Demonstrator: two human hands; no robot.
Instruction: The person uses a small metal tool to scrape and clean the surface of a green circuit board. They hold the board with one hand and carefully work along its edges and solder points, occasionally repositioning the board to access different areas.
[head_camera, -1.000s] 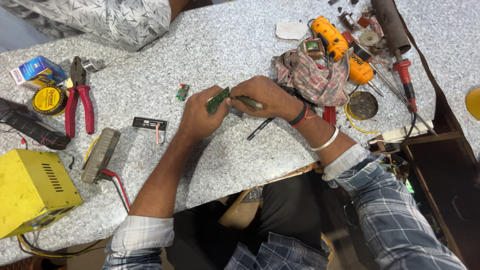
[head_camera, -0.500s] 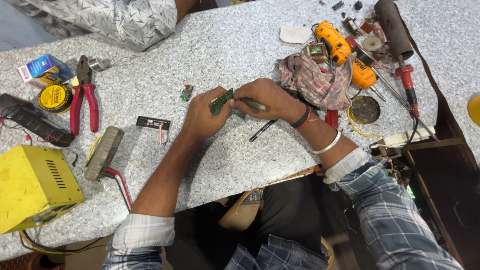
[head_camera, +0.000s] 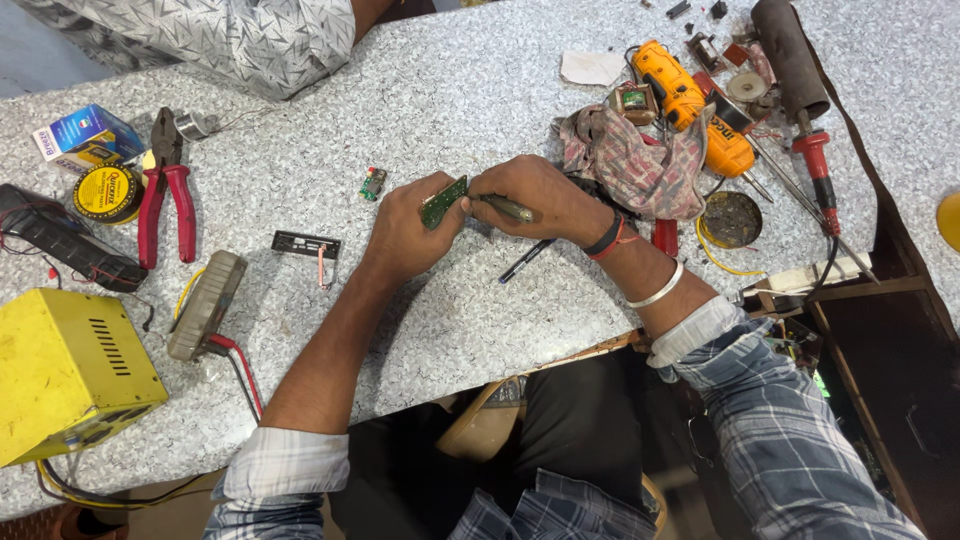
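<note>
The left hand (head_camera: 405, 235) pinches a small green circuit board (head_camera: 443, 202) by its lower edge, tilted and lifted just off the tabletop (head_camera: 470, 90). The right hand (head_camera: 535, 195) is closed around a slim tool (head_camera: 505, 207) whose tip meets the board's near end. Compared with a second ago, almost nothing has shifted: both hands sit in the same spot at the middle of the tabletop, the board at the same tilt, the tool still pressed to it. That steadiness reads as fine, continuing work on the board rather than a new step.

Just beside the right wrist lies a black pen (head_camera: 525, 260), and behind it a crumpled checked rag (head_camera: 635, 160) with an orange tool (head_camera: 690, 105) beyond. Left of the hands sit a tiny green part (head_camera: 373, 183), a black strip (head_camera: 305, 244), red-handled pliers (head_camera: 165, 200), a roll of tape (head_camera: 107, 192) and a yellow box (head_camera: 65, 370).
</note>
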